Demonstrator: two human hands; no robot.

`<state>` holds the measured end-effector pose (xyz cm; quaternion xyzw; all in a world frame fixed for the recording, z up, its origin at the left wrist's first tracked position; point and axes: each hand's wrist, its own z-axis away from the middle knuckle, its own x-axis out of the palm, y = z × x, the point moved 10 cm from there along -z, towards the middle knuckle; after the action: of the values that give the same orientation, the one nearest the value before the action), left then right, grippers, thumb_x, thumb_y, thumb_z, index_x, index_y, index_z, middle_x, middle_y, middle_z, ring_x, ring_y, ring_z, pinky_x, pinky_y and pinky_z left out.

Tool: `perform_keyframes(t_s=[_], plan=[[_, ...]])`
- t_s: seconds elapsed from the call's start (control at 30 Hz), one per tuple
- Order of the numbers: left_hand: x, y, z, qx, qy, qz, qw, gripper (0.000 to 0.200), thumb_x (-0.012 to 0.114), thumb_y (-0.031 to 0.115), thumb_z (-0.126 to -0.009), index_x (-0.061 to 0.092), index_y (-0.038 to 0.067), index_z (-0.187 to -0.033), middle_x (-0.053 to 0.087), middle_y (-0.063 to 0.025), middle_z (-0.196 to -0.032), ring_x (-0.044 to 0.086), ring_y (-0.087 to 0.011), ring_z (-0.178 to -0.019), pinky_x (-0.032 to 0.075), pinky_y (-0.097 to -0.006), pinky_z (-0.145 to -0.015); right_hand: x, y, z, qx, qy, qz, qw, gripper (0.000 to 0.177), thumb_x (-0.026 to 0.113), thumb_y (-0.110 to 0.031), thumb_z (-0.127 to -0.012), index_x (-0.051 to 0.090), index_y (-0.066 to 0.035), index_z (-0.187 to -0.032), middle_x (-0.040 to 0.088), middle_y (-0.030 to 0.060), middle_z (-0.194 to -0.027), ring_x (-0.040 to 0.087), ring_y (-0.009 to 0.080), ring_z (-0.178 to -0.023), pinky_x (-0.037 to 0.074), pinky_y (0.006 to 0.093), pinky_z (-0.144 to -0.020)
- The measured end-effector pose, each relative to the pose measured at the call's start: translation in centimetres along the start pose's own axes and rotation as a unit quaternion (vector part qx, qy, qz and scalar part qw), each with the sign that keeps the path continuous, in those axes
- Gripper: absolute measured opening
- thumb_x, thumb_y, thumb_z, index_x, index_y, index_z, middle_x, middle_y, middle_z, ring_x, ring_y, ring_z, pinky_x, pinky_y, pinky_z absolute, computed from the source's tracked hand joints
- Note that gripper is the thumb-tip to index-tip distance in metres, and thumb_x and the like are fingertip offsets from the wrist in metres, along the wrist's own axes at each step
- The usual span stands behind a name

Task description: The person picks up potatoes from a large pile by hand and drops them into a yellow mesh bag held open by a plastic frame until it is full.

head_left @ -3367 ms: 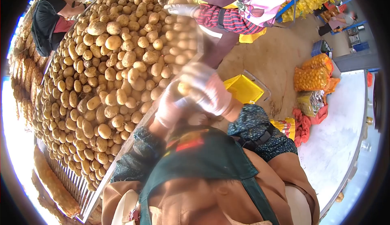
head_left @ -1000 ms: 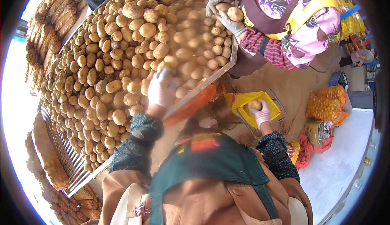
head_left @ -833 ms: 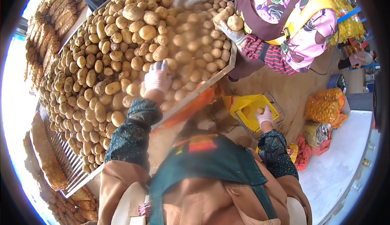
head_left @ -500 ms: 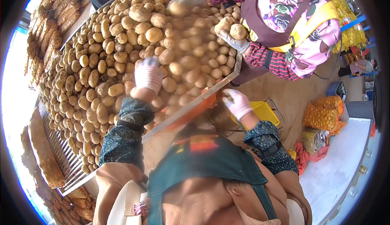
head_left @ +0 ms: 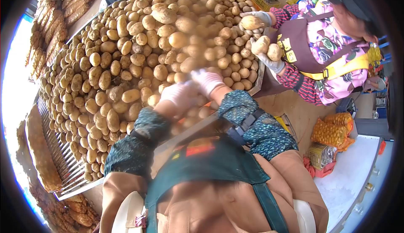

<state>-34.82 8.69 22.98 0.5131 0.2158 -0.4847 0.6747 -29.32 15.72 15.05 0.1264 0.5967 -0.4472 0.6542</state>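
Note:
A large heap of potatoes [head_left: 130, 95] covers the slatted table [head_left: 67, 170] in front of me. Close to the table's near edge, my left hand [head_left: 179, 95], in a pale striped glove, is low over the potatoes. Beside it is my right hand [head_left: 206, 81], gloved alike, its fingers pointing into the heap. Both hands nearly meet. A blurred patch in the picture smears their fingers, so whether either one holds a potato is hidden from me.
Across the right corner, a co-worker in a floral top [head_left: 313, 52] holds potatoes in both gloved hands. A metal rim [head_left: 189, 130] runs between my apron and the heap. Filled net sacks [head_left: 332, 130] stand on the right, and more sacks [head_left: 42, 149] lie at left.
My right hand has come from beyond the rim, near the yellow crate, onto the heap. My left hand has drawn right to meet it. The co-worker's far hand now holds a potato nearer their body.

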Motion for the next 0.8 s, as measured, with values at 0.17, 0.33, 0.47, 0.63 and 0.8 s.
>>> perform_keyframes(t_s=[0.17,0.33,0.47,0.63,0.8], plan=[[-0.2,-3.8,3.5,-0.074,0.015,0.873,0.482,0.054,0.062,0.042,-0.091,0.058,0.0,-0.123,0.07,-0.0187,-0.104,0.07,-0.0346,-0.088,0.06,-0.0444,-0.076,0.3,2.5,3.1,0.131,-0.01,-0.668,0.732,0.048,0.064,-0.029,-0.089,0.055,-0.009,-0.131,0.062,0.0144,-0.128,0.063,0.0285,-0.112,0.056,0.0423,-0.086],[1.5,-8.1,2.9,-0.132,0.068,0.929,0.34,0.043,0.061,0.042,-0.092,0.062,0.004,-0.11,0.066,-0.0171,-0.103,0.065,-0.0339,-0.097,0.059,-0.0525,-0.074,1.0,2.9,3.0,0.224,0.041,-0.792,0.566,0.028,0.071,-0.016,-0.087,0.065,-0.01,-0.113,0.07,0.007,-0.107,0.067,0.0212,-0.089,0.055,0.035,-0.077],[3.2,-10.4,2.6,-0.16,0.076,0.915,0.362,0.036,0.062,0.039,-0.092,0.063,0.006,-0.106,0.067,-0.0131,-0.101,0.065,-0.0285,-0.098,0.057,-0.049,-0.074,-5.2,-1.2,-0.6,0.091,0.076,-0.129,0.985,0.036,0.064,-0.02,-0.089,0.062,-0.004,-0.121,0.071,0.0154,-0.089,0.07,0.0252,-0.082,0.055,0.0382,-0.071],[1.7,-7.9,3.5,-0.181,0.025,0.922,0.342,0.029,0.064,0.031,-0.091,0.062,0.007,-0.107,0.066,-0.0118,-0.1,0.065,-0.0271,-0.096,0.057,-0.0491,-0.079,-2.3,-3.6,-6.5,0.104,-0.072,0.144,0.981,0.05,0.05,-0.019,-0.095,0.044,-0.004,-0.142,0.069,0.0151,-0.113,0.069,0.0298,-0.101,0.056,0.0425,-0.082],[2.1,-8.9,4.0,-0.178,0.058,0.912,0.364,0.028,0.065,0.029,-0.091,0.061,0.006,-0.107,0.066,-0.0128,-0.101,0.065,-0.0278,-0.096,0.057,-0.0497,-0.08,-1.8,-2.9,-7.7,0.089,-0.096,0.175,0.976,0.044,0.061,-0.026,-0.09,0.057,-0.006,-0.128,0.07,0.0155,-0.107,0.069,0.0312,-0.1,0.057,0.0459,-0.08]])
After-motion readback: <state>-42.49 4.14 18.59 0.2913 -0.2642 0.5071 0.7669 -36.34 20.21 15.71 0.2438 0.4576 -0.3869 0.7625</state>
